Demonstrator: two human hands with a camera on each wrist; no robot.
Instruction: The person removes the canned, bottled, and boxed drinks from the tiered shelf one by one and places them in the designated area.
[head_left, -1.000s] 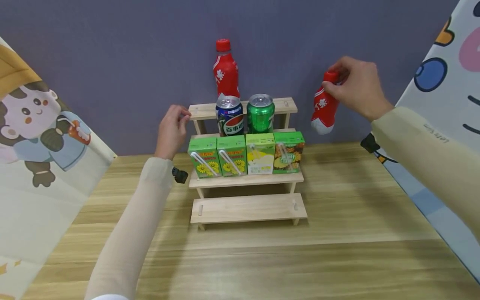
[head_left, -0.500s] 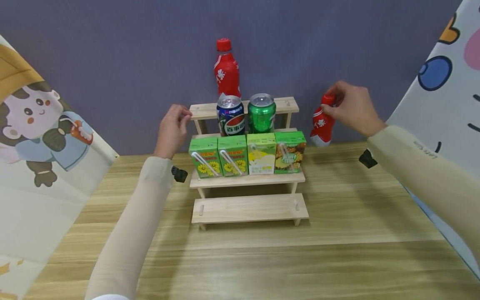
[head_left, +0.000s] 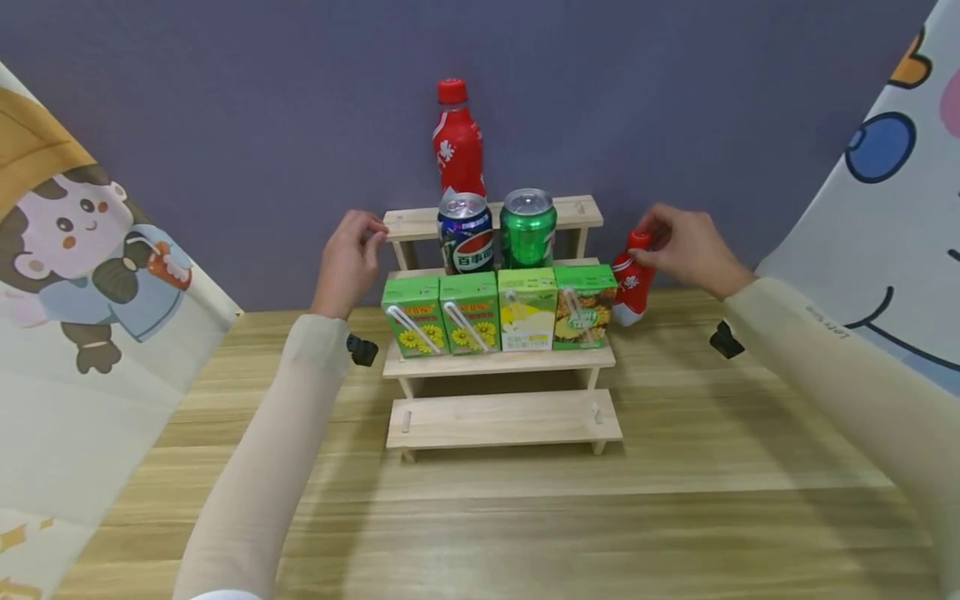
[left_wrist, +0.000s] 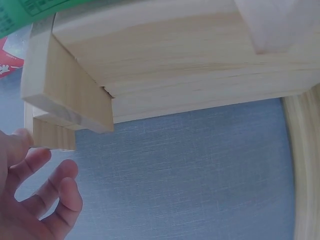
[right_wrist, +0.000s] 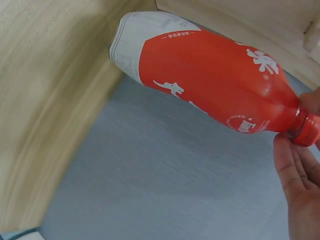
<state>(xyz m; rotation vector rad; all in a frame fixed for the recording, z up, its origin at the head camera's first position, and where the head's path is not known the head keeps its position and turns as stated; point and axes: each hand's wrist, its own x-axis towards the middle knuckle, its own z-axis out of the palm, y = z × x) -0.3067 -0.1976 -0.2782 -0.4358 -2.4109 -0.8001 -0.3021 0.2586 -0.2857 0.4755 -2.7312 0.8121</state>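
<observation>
My right hand [head_left: 686, 250] pinches a red bottle [right_wrist: 210, 80] by its neck, just under the red cap. The bottle has a white base and hangs slightly tilted beside the right end of a stepped wooden display rack [head_left: 502, 419]. At the rack's top left corner, my left hand [head_left: 347, 262] pinches the end of the upper board between thumb and index finger; its other fingers curl loosely in the left wrist view. A second red bottle [head_left: 459, 150] stands on the top step. In front of it are a dark blue cola can [head_left: 467, 235] and a green can [head_left: 528, 231].
Several green drink cartons [head_left: 470, 317] with straws line the step below the cans. The rack stands on a wood-grain table [head_left: 525, 533] against a grey-blue backdrop [head_left: 300, 125]. Printed cartoon panels [head_left: 82, 275] flank both sides.
My right hand has brought the red bottle down and to the left, close to the rack's right end. The left hand stays at the top board's corner.
</observation>
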